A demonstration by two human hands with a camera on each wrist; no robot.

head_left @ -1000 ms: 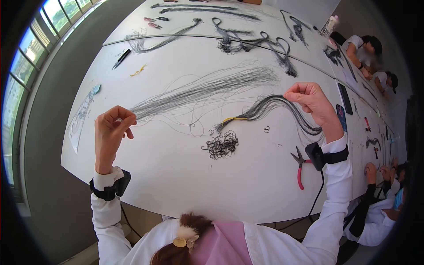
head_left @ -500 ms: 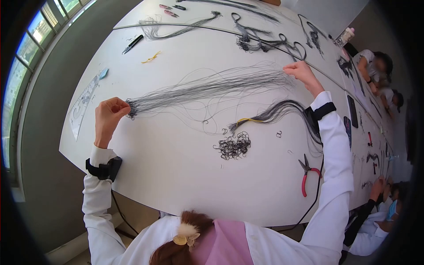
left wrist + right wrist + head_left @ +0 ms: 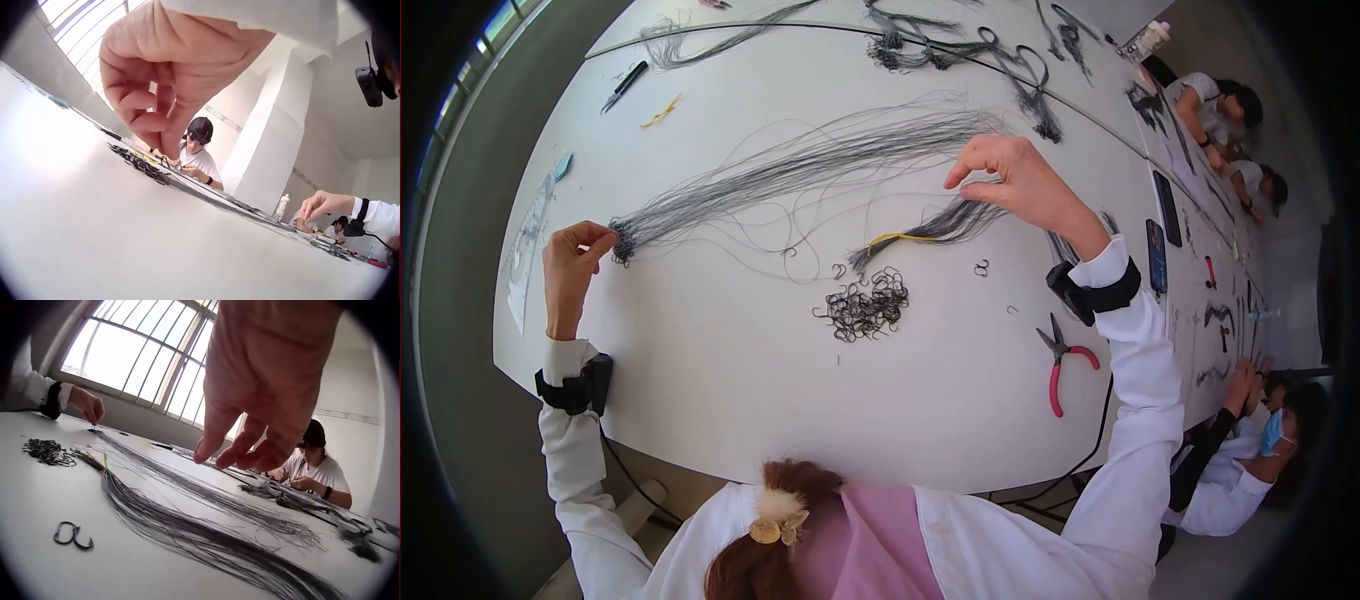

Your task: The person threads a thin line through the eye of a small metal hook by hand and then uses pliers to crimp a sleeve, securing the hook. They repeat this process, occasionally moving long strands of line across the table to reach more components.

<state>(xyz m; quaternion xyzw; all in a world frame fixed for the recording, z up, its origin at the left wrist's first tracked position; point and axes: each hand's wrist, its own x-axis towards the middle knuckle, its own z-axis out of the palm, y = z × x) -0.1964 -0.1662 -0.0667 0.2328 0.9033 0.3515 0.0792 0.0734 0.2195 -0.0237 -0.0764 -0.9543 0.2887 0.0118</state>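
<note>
Head: the left hand (image 3: 578,265) pinches the hooked end of the long strands (image 3: 800,165), beyond and left of the hook pile (image 3: 865,305). The right hand (image 3: 1030,185), fingers apart, holds nothing visible.

Left wrist: thumb and fingertips meet.

Right wrist: the tied bundle (image 3: 187,534) lies beside the pile; hooking looks partly done, loose hooks (image 3: 74,536) being unused.

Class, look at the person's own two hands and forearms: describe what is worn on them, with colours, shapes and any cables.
The left hand and right hand wear no gloves. Both forearms have long white sleeves. Around the left cuff is a black strap with a boxy black device; the right cuff has a matching strap and device. A thin dark cable trails below each.
</note>
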